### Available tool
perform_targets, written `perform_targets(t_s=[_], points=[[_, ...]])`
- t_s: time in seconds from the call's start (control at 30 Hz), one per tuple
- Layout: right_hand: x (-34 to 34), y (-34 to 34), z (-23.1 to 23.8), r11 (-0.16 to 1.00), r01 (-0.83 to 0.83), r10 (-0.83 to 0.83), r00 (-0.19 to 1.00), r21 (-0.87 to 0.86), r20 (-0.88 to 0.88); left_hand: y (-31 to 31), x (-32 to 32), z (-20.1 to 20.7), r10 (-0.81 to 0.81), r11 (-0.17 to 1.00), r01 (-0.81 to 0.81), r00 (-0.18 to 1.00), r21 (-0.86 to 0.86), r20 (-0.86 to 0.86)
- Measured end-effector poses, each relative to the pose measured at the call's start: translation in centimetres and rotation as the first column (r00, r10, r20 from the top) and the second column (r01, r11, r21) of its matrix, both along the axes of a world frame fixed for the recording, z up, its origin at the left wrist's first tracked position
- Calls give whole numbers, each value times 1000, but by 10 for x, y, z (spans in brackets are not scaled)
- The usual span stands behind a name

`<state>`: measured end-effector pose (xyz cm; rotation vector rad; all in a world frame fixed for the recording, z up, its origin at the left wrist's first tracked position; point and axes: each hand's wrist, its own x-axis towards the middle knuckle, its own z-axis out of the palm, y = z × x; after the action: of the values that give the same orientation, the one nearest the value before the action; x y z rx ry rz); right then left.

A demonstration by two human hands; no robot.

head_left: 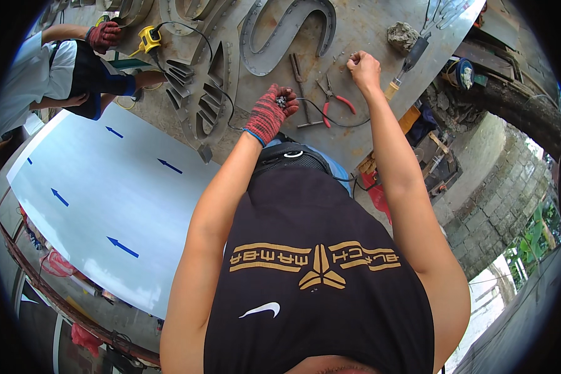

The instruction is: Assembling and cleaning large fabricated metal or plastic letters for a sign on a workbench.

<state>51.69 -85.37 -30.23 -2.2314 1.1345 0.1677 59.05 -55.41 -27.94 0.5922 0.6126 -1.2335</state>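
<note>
My left hand (272, 112), in a red knitted glove, is closed around a small clump of dark metal bits above the grey metal worktable (368, 37). My bare right hand (363, 67) reaches farther out and pinches something tiny at the table surface; what it is I cannot make out. Red-handled pliers (334, 100) lie between the two hands, beside a thin black wire (330, 118) and a long metal tool (300, 87).
Big sheet-metal letter shapes (280, 37) lie at the table's far side. A brush with a dark handle (411, 53) and a stone (402, 34) lie right. A white sheet with blue arrows (100, 199) lies left. Another person (56, 75) with a red glove works by a yellow tape measure (148, 38).
</note>
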Motion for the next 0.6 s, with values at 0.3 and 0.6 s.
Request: perform_targets(t_s=[0.3, 0.6], points=[[5, 70, 77, 952, -216, 133, 928, 215, 347, -16, -2, 0, -39, 998, 37, 998, 45, 50], [0, 104, 92, 918, -393, 354, 752, -52, 556, -26, -4, 1, -42, 994, 32, 994, 100, 101]])
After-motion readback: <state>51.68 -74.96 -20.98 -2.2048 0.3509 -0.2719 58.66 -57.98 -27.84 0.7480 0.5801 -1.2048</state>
